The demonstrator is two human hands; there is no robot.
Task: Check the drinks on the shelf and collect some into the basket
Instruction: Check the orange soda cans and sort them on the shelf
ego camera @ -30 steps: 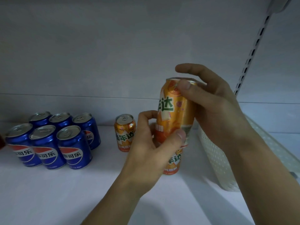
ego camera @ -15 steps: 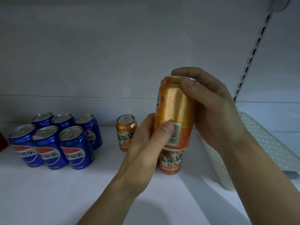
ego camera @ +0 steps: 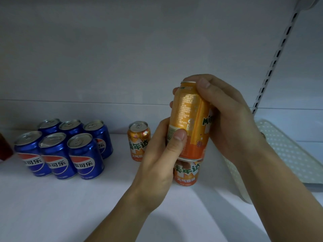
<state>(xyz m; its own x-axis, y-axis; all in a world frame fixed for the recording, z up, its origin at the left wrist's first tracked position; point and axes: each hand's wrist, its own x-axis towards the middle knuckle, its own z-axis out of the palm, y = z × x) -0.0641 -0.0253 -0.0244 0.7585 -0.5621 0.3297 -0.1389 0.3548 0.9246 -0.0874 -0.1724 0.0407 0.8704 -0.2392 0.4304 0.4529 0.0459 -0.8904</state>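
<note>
An orange Mirinda can (ego camera: 189, 123) is held upright above the shelf, its printed text side facing me. My left hand (ego camera: 160, 158) grips its lower part, thumb across the front. My right hand (ego camera: 229, 119) wraps its top and right side. Directly below it a second orange can (ego camera: 186, 172) stands on the white shelf (ego camera: 87, 206). A third orange can (ego camera: 139, 141) stands further back to the left. The white perforated basket (ego camera: 288, 151) sits at the right, partly hidden by my right arm.
Several blue Pepsi cans (ego camera: 57, 147) stand grouped at the left of the shelf. A red object (ego camera: 4, 149) shows at the far left edge. A slotted shelf upright (ego camera: 274, 60) runs up the back wall at the right.
Both hands have turned the held orange can about its axis: the Chinese logo gave way to the barcode, then to small print and the Mirinda name. The can below became visible.
</note>
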